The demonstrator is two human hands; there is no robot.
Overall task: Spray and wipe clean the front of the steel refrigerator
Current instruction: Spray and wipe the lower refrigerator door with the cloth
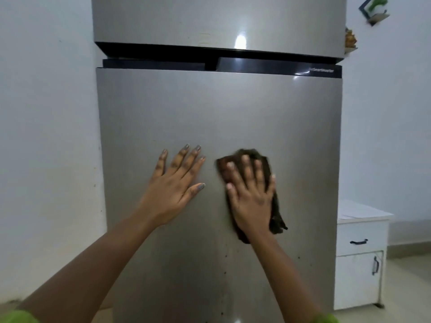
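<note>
While the right hand (253, 197) is pressing a dark cloth (276, 217) flat against the refrigerator's (233, 117) lower door, fingers spread, the left hand (175, 185) is bracing beside it, open-palmed; that bare palm is likely smudging the steel, and the specks (225, 272) lower down risk being missed

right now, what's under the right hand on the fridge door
A dark brown cloth sits under the right hand, pressed flat against the refrigerator door. Its edges show above the hand and beside the wrist; its middle and the steel behind it are covered.
</note>
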